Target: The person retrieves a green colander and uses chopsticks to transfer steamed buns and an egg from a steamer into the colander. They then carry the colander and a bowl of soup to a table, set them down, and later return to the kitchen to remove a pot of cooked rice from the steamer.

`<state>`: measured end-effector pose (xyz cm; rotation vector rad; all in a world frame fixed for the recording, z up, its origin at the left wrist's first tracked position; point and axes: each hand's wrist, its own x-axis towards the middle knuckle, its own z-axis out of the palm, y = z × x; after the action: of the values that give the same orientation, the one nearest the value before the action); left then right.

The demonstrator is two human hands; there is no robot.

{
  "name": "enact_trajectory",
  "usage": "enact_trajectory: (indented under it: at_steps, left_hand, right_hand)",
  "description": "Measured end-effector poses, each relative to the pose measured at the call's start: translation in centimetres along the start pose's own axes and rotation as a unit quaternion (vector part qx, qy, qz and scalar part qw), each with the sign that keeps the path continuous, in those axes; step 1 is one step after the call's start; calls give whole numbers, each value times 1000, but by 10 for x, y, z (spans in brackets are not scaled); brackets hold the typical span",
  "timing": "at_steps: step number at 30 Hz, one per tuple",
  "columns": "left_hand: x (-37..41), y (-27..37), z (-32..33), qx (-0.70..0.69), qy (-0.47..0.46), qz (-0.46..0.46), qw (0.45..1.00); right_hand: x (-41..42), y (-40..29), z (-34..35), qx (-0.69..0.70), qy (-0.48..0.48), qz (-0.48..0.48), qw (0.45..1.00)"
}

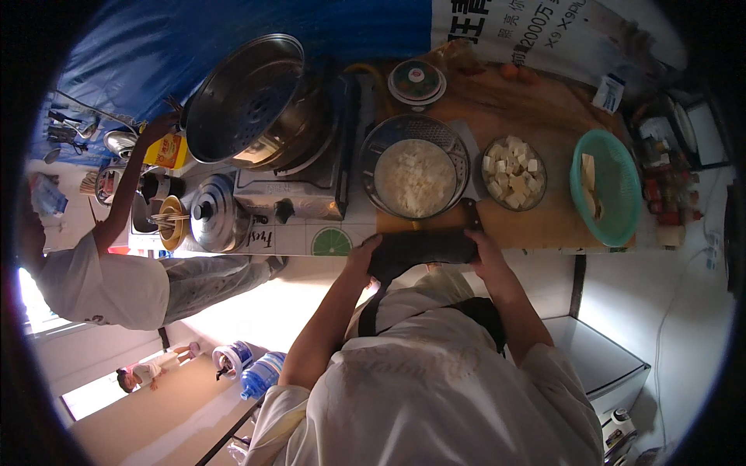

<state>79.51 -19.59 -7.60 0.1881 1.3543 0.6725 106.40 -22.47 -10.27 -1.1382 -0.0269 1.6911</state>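
Note:
My left hand [364, 253] and my right hand [484, 250] grip opposite ends of a dark fabric piece [424, 250], held at the table's front edge before my waist. It joins a dark strap; whether it is a folded apron or a waist bag, I cannot tell. Just beyond lies a dark riveted handle [471, 213], its other end hidden. Behind the fabric, a metal colander [366, 186] holds a bowl of white crumbly food [416, 177]. Right of it are a bowl of white tofu-like cubes [514, 175] and a green plastic basket [623, 186] with pale pieces inside.
A gas stove [291, 195] carries a large steel pot; a tilted steamer pot [247, 110] is held by another person [116, 279] at left. A lidded pot [218, 215], a yellow bowl with sticks [173, 233] and a lidded container [417, 81] also stand on the table.

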Motion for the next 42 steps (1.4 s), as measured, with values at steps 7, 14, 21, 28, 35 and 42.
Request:
enact_trajectory:
  at_steps: [7,14,21,28,35,42]
  left_hand:
    - [51,-1,12,149,239,170,944]
    - [48,10,26,-116,204,224,946]
    - [37,31,32,-204,79,88,972]
    - [46,44,23,-96,-20,103,990]
    - [34,56,33,28,17,124,992]
    - [43,63,31,52,9,139,989]
  right_hand:
    - [35,-21,20,-126,101,-21,987]
    - [65,-26,38,-256,183,-122,941]
    - [75,-48,33,-131,148,91,976]
    - [68,-54,32,-196,79,71,975]
    - [63,-68,41,-242,59,87,965]
    - [69,-66,44,-298,58,61,951]
